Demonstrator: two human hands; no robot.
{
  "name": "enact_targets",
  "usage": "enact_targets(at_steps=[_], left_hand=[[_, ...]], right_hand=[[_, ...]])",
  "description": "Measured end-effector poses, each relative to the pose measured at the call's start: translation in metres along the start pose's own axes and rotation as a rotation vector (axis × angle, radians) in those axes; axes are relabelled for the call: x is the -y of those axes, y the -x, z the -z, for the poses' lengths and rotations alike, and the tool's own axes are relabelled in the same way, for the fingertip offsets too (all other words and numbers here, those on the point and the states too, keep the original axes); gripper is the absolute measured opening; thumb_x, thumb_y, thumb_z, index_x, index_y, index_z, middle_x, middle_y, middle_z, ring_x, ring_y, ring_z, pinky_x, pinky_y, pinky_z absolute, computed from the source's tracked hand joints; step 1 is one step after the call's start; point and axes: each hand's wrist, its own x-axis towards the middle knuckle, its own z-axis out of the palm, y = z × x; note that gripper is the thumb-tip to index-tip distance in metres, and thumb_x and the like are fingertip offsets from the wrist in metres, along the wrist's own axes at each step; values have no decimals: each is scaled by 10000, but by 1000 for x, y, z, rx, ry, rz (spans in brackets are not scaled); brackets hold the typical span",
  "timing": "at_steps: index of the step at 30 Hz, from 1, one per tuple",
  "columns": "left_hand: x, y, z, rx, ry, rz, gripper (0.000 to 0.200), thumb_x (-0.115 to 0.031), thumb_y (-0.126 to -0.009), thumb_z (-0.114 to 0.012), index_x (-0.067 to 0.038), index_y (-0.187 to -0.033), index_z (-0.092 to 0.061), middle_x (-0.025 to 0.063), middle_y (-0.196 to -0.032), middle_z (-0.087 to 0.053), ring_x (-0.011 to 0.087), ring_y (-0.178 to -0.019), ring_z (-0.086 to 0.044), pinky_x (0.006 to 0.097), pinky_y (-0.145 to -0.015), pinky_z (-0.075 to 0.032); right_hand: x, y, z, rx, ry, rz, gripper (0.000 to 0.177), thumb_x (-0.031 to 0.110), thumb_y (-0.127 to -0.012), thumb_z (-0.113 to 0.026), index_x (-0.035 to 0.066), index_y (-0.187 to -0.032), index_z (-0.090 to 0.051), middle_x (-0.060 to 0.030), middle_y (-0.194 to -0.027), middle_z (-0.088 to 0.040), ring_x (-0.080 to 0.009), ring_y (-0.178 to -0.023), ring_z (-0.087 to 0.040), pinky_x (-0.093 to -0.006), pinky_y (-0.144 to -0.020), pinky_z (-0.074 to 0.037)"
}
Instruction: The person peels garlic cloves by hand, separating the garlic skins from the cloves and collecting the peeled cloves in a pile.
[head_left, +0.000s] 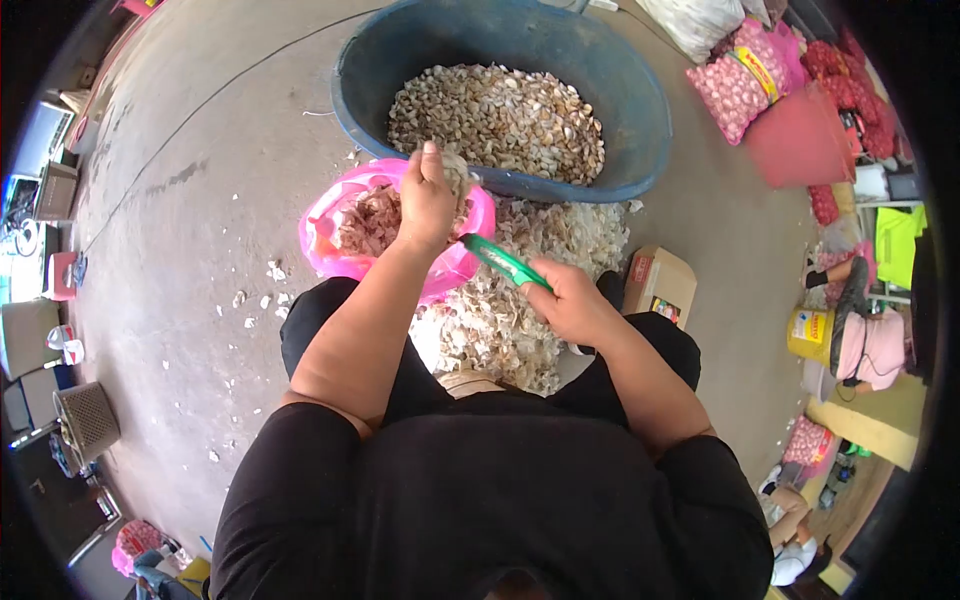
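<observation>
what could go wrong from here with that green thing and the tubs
The slim green tool in the right hand points towards the left wrist; a slip might nick it. The left hand holds a blurred pale clump near the big blue tub, so loose bits could drop among the pale cloves.

Long slim green-handled tool in right hand: solid green, whitish markings, dark tip. Under left hand, round bright-pink plastic basin with purplish-brown papery peelings; just beyond, deep oval blue plastic tub, contents mottled cream/tan/brown. Below the tool grip, off-white flaky skins; nearer the wearer, plain black short-sleeved shirt.
</observation>
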Motion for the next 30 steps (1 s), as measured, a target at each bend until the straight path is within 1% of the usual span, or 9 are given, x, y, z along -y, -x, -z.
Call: enact_targets(at_steps=[2,3,6,9,16,20,21,28,30], left_hand=[[-2,-6,13,-107,-228,-192,427,-370,-915,-310,11,-970,-496,76,-804,-551,120,-712,-520,243,-633,-440],[-3,-7,18,-110,-167,-173,439,-378,-914,-307,13,-986,-493,74,-822,-548,119,-733,-517,243,-653,-437],[2,-14,31,-98,-12,-141,476,-421,-902,-316,12,-1010,-482,63,-850,-546,125,-756,-522,251,-677,-440],[-3,-16,29,-104,18,-79,475,-430,-886,-361,7,-1025,-482,65,-862,-551,134,-756,-529,248,-676,-439],[-18,13,-2,309,179,280,466,-430,-868,-407,-15,-1078,-441,33,-675,-473,92,-567,-454,219,-481,-378],[-12,28,-25,409,-264,68,403,-425,-869,-407,-33,-894,-497,15,-594,-423,99,-459,-393,235,-414,-333],[-25,37,-32,462,-178,256,374,-401,-875,-396,-47,-805,-494,18,-570,-426,105,-415,-369,231,-377,-294],[-2,18,-35,784,370,710,315,-331,-883,-381,-62,-769,-499,49,-622,-509,109,-406,-384,219,-329,-247],[5,18,-38,693,331,759,286,-318,-877,-400,-61,-807,-503,47,-659,-521,113,-462,-424,225,-371,-304]], right_hand=[[10,-7,-1,-63,34,-17,98,110,-811,-500,15,-834,-491,-89,-551,-446,-144,-497,-456,-302,-478,-361],[19,-18,-2,-86,109,-78,195,187,-800,-511,-2,-849,-506,-198,-693,-555,-371,-657,-545,-426,-574,-407],[19,-62,-22,-7,379,-66,286,267,-813,-509,-17,-845,-495,-201,-715,-568,-389,-694,-544,-439,-622,-417],[30,-92,-32,-372,233,175,367,346,-808,-513,-19,-840,-492,-212,-735,-574,-406,-732,-542,-453,-661,-417],[31,-81,-11,-238,247,115,303,276,-813,-534,-24,-776,-513,-191,-639,-552,-353,-618,-553,-391,-569,-419],[2,-47,4,-209,87,207,283,230,-801,-543,-37,-710,-525,-193,-583,-521,-355,-541,-498,-385,-518,-405],[-7,-39,3,-236,52,253,257,187,-809,-537,-32,-675,-525,-121,-517,-495,-240,-444,-444,-321,-456,-370],[-16,6,25,-129,-984,-151,204,185,-849,-501,33,-712,-509,29,-532,-419,-58,-404,-372,-212,-369,-301],[-56,-5,36,-80,-363,-140,251,238,-829,-524,1,-745,-529,-76,-578,-525,-197,-468,-500,-304,-442,-393]])
